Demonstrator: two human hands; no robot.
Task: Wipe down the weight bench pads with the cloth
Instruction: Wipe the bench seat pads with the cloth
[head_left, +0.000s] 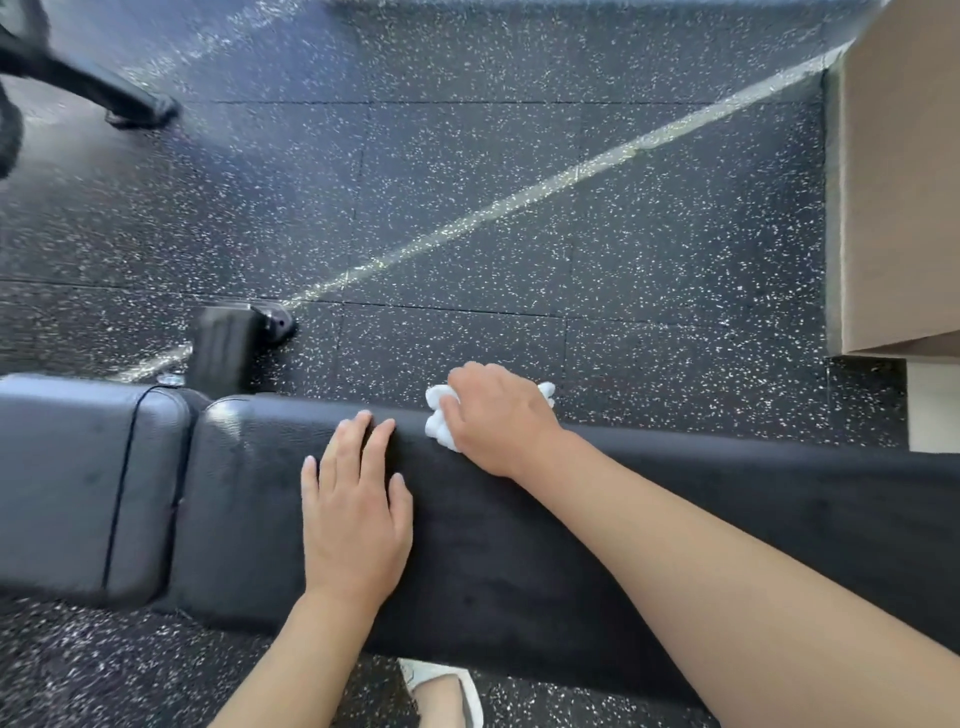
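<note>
**Entry: bench wipe, far edge of the long pad**

Right hand (496, 418): I am seeing it reaching across the bench, fingers curled down over the white cloth (440, 415) and gripping it in a bunch. The cloth is sitting at the far edge of the long pad (519, 545), partly over the lip, with bits showing on both sides of the hand. I am judging this hold as a way to press the cloth into the rounded far side, where a flat palm would slip off.

Left hand (356, 506): it is lying flat on top of the same pad, fingers straight and together, holding nothing, fingertips near the far edge and just beside the cloth. I am reading it as a brace, steadying the body while the other arm stretches over.

Seat pad (78, 488): it is lying to the left, parted from the long pad by a narrow gap. Neither hand is touching it; I am judging it as possibly still to be wiped.

Surroundings: speckled rubber floor (519, 208); a black bench foot (234, 338) beyond the gap; a tan box (904, 182) at the right; a light shoe (441, 691) under the near edge.
</note>
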